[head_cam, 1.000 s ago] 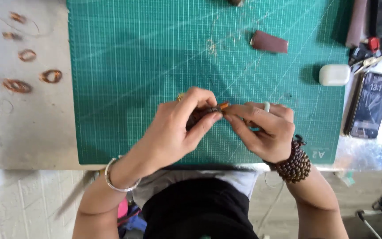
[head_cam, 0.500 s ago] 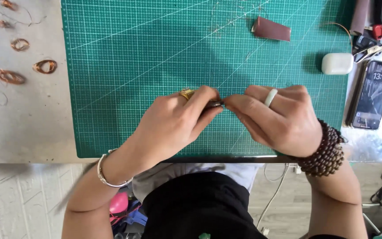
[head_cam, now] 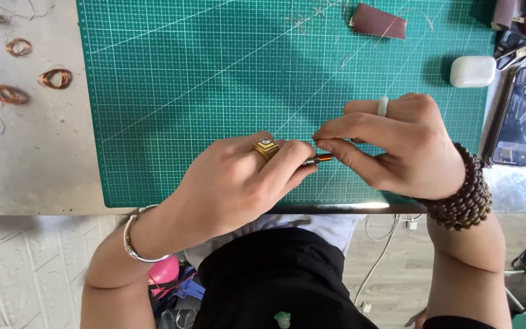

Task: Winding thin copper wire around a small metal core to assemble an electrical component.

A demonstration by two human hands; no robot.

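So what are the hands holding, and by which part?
A small copper-wound rod: the left hand pinches its left end, the right hand its right end, over the green cutting mat.

The person wears a black top, both forearms bare. The left hand (head_cam: 238, 183) carries a chunky gold ring (head_cam: 266, 147) and a thin silver bangle (head_cam: 134, 237) at its wrist. The right hand (head_cam: 397, 146) has a pale ring (head_cam: 383, 106) and dark wooden bead bracelets (head_cam: 464, 195) wound beside it.
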